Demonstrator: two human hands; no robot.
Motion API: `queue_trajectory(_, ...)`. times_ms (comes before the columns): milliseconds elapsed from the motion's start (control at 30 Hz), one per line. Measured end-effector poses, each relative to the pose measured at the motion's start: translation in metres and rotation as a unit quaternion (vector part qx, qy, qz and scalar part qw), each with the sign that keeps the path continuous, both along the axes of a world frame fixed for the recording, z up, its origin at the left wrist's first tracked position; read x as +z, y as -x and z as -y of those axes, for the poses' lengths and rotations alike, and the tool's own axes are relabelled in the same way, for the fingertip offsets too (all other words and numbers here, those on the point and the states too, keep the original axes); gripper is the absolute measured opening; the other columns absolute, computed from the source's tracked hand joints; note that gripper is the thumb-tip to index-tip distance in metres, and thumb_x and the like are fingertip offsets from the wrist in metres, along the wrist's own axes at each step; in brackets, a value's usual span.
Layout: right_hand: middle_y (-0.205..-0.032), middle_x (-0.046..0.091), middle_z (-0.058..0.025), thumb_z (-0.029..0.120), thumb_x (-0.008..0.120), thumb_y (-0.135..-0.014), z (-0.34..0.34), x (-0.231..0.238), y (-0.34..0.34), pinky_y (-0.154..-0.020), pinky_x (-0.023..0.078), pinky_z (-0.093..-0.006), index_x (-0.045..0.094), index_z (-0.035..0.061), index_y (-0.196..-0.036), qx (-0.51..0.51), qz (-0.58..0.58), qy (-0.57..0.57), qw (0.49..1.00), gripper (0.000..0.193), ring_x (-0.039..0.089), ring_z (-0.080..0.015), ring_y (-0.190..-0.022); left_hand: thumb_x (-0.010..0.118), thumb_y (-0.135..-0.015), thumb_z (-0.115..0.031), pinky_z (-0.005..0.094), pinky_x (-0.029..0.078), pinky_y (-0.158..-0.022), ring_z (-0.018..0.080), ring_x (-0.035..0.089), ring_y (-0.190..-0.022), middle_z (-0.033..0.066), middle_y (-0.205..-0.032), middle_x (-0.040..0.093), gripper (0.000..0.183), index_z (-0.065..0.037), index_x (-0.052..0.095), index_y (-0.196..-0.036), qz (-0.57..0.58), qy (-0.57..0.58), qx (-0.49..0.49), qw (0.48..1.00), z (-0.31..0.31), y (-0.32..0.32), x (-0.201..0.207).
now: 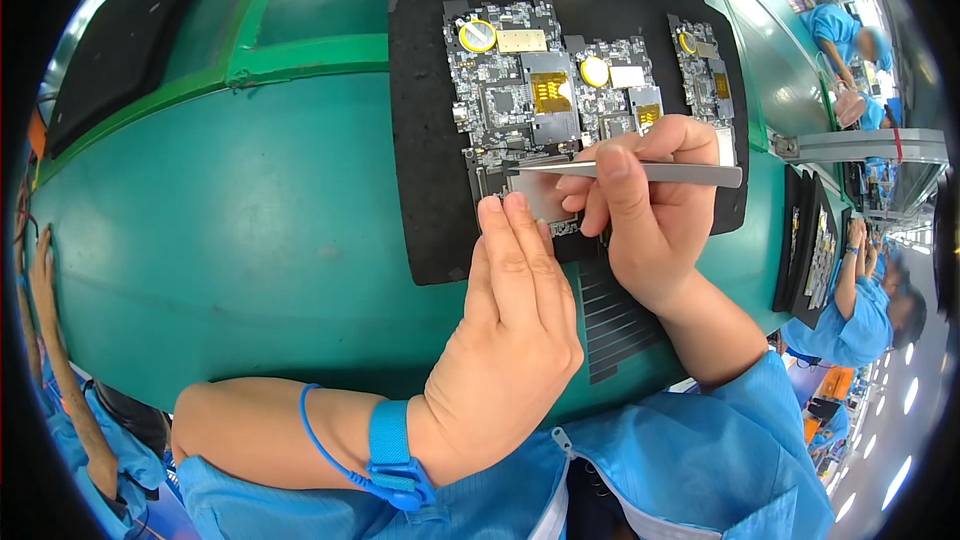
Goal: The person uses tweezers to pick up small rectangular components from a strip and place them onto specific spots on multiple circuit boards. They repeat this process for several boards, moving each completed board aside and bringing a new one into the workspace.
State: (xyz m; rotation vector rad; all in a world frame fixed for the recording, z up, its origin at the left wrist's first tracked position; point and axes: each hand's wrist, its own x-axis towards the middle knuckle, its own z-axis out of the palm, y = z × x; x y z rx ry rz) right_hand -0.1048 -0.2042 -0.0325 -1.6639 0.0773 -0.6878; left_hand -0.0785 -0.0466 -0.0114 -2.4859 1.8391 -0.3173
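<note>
My right hand (650, 205) grips a pair of silver tweezers (690, 174), held nearly level. Their fine tips point left and reach the lower part of a circuit board (490, 90). Fingers of my left hand (510, 310) are stretched out side by side, with the tips resting at that board's near edge, by a shiny metal plate (545, 195). The board carries a round yellow-rimmed cell (477, 35) and an amber film patch (550, 92). A second, similar board (612, 90) lies just right of it, partly behind my right hand. My left wrist wears a blue strap (390, 435).
A black foam mat (430, 180) carries the boards, another board (700, 70) at its right. Dark strips (615, 325) lie in front on the green table (230, 240). Stacked black trays with boards (815, 240) stand right. A co-worker's arm (60, 340) rests at left; more people work at right.
</note>
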Motion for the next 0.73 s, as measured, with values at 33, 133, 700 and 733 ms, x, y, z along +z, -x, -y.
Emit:
queue_trajectory(33,-0.072,0.060,-0.0091,0.004,0.056,-0.090,-0.001,0.000,0.000,-0.045,0.046,-0.0141,0.037,0.0005,-0.096,0.000,0.006,0.018,1.000,0.020,0.059,-0.0054,-0.058,0.049,-0.085,-0.018,0.0383,0.048,-0.090,0.0442,0.052,-0.110,0.0349,-0.114,0.053,0.039,0.013,0.059,-0.106,0.005,-0.007,-0.004,1.000,0.000,-0.001,0.002)
queue_trajectory(133,-0.073,0.060,-0.0086,0.002,0.057,-0.088,0.000,-0.001,0.000,-0.045,0.047,-0.0142,0.038,-0.0003,-0.095,0.000,0.003,0.030,1.000,0.020,0.060,-0.0055,-0.059,0.049,-0.085,-0.017,0.0379,0.049,-0.089,0.0436,0.053,-0.108,0.0351,-0.112,0.054,0.037,0.013,0.060,-0.104,0.003,-0.005,-0.008,1.000,0.001,-0.002,0.003)
queue_trajectory(700,-0.057,0.053,-0.0107,0.012,0.047,-0.092,0.038,0.044,0.036,-0.041,0.044,-0.0282,0.035,0.0080,-0.107,-0.015,0.012,-0.264,0.964,0.020,0.051,-0.0147,-0.043,0.066,-0.074,-0.026,0.0406,0.043,-0.096,0.0383,0.048,-0.117,0.0290,-0.125,0.048,0.053,0.009,0.057,-0.113,-0.123,-0.012,-0.005,0.992,-0.002,-0.011,0.020)
queue_trajectory(733,-0.059,0.054,-0.0117,0.017,0.049,-0.091,0.070,0.041,0.058,-0.050,0.053,-0.0299,0.038,0.0114,-0.107,0.055,-0.013,-0.268,0.962,0.020,0.055,-0.0192,-0.048,0.070,-0.071,-0.028,0.0417,0.042,-0.098,0.0362,0.046,-0.120,0.0264,-0.128,0.048,0.058,0.008,0.056,-0.115,-0.188,0.001,0.001,0.982,-0.004,-0.018,0.030)
